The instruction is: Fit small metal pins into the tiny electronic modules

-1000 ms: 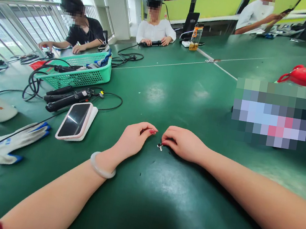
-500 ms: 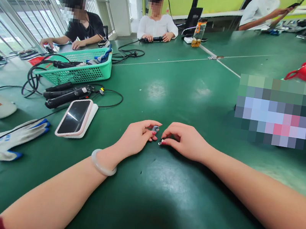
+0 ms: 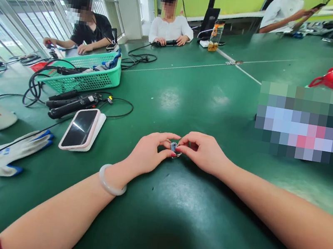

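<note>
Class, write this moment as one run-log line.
left hand: pinches small metal part | right hand: pinches same part | surface: green table | nearby: phone

Head cam, fwd & down, close over green table [image 3: 189,103].

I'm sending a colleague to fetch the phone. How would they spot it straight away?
On the green table, look ahead of the person's left hand, before the green basket. The phone lies face up on a white pad, dark screen and pink edge, unlike the black handles behind it.
</note>
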Motion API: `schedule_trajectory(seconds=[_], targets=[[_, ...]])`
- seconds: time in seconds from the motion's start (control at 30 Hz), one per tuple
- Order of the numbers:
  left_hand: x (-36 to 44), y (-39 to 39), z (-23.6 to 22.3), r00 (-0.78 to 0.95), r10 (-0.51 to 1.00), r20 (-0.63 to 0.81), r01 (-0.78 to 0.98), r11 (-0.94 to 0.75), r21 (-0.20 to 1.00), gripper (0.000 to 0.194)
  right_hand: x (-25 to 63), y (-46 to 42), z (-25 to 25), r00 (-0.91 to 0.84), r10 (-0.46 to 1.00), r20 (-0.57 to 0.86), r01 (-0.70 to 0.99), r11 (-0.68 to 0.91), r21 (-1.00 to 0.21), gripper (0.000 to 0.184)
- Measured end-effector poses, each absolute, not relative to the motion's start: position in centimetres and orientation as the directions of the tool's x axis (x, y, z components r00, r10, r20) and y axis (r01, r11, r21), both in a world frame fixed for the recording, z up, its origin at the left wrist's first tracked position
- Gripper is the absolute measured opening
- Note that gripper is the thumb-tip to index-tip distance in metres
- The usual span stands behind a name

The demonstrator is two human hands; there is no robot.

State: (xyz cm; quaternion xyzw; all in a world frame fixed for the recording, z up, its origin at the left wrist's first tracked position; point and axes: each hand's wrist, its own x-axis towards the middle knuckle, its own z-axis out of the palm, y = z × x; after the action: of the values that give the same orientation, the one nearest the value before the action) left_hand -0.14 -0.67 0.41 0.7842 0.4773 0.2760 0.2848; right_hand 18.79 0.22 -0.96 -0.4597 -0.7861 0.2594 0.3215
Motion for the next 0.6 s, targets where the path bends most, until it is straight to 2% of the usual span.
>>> schedule_trajectory(seconds=[0.6], targets=[[-0.18,-0.83,0.46,0.377,0.896,0.233,0.578,-0.424,0.697,0.038,18.73,0.16,-0.75,-0.301,0.914,0.273,0.453,0.389,-0.802,0.009]])
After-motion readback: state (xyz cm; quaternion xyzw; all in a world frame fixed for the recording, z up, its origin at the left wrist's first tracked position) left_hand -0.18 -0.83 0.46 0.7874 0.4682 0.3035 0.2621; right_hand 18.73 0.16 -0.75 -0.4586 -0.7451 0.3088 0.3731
